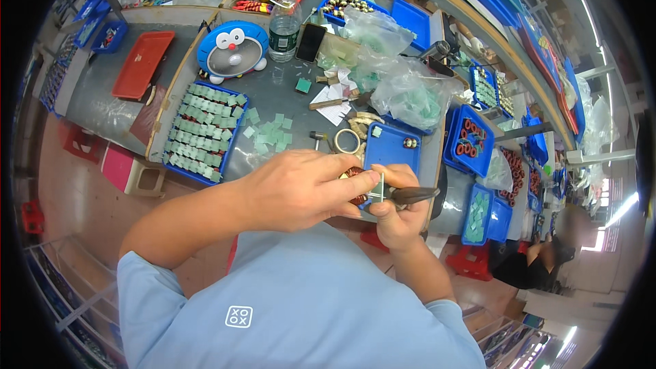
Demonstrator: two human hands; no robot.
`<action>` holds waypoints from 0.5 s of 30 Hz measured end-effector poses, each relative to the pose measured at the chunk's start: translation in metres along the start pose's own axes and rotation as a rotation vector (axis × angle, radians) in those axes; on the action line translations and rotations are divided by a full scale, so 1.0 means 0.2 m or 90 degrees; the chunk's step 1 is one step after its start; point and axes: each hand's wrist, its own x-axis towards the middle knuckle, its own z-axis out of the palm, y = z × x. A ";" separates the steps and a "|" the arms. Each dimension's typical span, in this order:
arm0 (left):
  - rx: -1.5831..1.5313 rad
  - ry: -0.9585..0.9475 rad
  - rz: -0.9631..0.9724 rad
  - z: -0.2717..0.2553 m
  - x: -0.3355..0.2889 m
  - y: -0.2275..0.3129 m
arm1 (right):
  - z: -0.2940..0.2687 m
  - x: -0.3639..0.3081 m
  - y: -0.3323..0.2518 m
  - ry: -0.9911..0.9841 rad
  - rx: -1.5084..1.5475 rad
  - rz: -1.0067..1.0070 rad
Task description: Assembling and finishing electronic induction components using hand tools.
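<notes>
Just above my lap, both hands meet at the bench's near edge. My left hand (290,188) is closed round a copper-wound ring coil (356,186), its fingers partly covering it. With thumb and fingers, my right hand (402,217) grips a thin pale-green square plate (381,186), seen edge-on against the coil's leads. A dark tapered tool (414,195) sticks out to the right from the same hand; its kind cannot be made out. Beyond the hands, a blue tray (395,147) holds one finished-looking coil (410,143) and a small green square.
Green squares fill a blue tray (205,133) at left, with loose squares (270,133) beside it. A tape roll (347,141), small hammer (318,137), knife (331,103), bottle (283,31), phone (311,42) and plastic bags (410,96) lie beyond. Red rings sit in a blue tray (471,138) at right.
</notes>
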 end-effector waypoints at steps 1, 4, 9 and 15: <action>-0.015 0.009 0.002 0.00 -0.01 -0.01 | 0.00 0.00 -0.01 -0.028 -0.050 -0.034; -0.047 0.004 -0.013 0.01 -0.06 -0.02 | -0.01 0.03 -0.02 -0.060 -0.130 -0.103; -0.127 -0.008 -0.073 0.02 -0.08 -0.02 | 0.00 0.07 -0.02 -0.065 -0.164 -0.179; -0.629 0.160 -0.342 0.11 -0.18 -0.04 | 0.07 0.16 -0.01 -0.094 -0.227 -0.227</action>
